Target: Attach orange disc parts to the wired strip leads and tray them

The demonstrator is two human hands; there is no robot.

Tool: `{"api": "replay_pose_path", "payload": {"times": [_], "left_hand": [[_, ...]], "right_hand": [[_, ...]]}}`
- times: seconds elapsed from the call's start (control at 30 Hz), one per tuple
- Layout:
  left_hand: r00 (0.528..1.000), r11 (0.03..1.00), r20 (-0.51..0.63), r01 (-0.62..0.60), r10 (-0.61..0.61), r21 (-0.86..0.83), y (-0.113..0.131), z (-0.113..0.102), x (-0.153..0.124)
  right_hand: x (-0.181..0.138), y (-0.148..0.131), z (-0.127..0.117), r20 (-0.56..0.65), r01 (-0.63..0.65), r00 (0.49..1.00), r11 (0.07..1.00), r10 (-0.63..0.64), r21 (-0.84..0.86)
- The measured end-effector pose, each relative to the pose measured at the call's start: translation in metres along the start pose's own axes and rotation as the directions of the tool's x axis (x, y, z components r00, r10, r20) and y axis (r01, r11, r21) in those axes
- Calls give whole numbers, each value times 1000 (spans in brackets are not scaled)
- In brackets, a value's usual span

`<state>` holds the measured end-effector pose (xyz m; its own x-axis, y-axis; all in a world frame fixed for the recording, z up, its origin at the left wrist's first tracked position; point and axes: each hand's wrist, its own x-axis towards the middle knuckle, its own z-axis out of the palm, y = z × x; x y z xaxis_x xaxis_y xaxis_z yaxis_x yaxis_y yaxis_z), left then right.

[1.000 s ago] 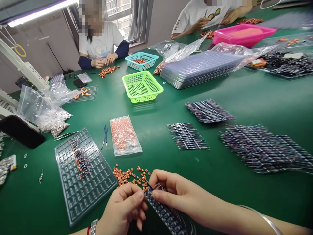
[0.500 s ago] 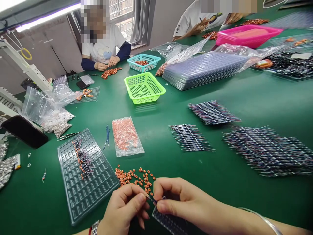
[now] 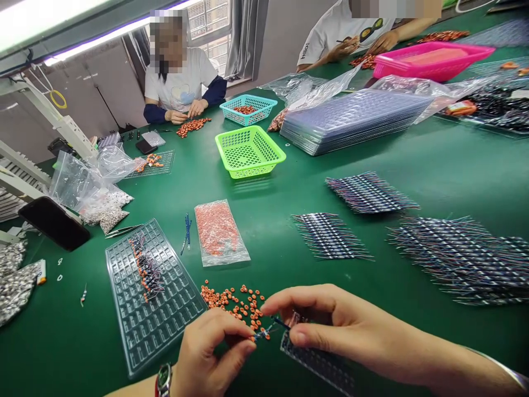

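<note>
My left hand (image 3: 219,344) pinches a small blue wired piece (image 3: 263,333) between thumb and index finger; its thin ends stick out to the right. My right hand (image 3: 347,320) is just right of it, its thumb pressed on a dark, narrow circuit-board strip (image 3: 316,361) that slants down to the right. A few fine wires show between the right thumb and index finger, whose tip is raised apart. Small orange ring-like parts (image 3: 219,298) lie loose on the table just beyond both hands. To the left, a clear compartment tray (image 3: 136,331) carries a row of wired orange-and-dark pieces (image 3: 146,267).
A bag of orange parts (image 3: 219,231), blue strips (image 3: 187,234) and tweezers (image 3: 122,231) lie ahead. Wired strip panels (image 3: 458,259) spread at right. Beyond are a green basket (image 3: 250,168), stacked clear trays (image 3: 351,118) and two people working. A phone (image 3: 53,223) leans at left.
My hands have drawn apart, the right one moving right with the board strip. The small blue piece now shows at my left fingertips. The whole view has shifted slightly.
</note>
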<state>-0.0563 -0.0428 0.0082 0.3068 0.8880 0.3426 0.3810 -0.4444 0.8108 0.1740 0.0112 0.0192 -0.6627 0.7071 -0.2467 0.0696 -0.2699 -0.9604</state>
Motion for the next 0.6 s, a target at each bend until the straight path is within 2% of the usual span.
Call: {"api": "replay_pose_path", "payload": {"times": [0.2,0.37,0.47,0.6], "left_hand": [[1000,1000,3,25,-26,8,-2,2,0],[999,995,7,53,-54,83,5,-2,5],[995,977,9,98,-101,188,6,-24,8],[975,903,-130,217,-181,370,-6,-78,4]], "right_hand": [[1,-8,-8,-96,26,995,998,-21,54],[7,-5,-11,-168,63,983,998,-67,-26],[11,-1,-14,-200,27,979,994,-48,-107],[17,3,-21,-202,-39,979,986,5,-165]]}}
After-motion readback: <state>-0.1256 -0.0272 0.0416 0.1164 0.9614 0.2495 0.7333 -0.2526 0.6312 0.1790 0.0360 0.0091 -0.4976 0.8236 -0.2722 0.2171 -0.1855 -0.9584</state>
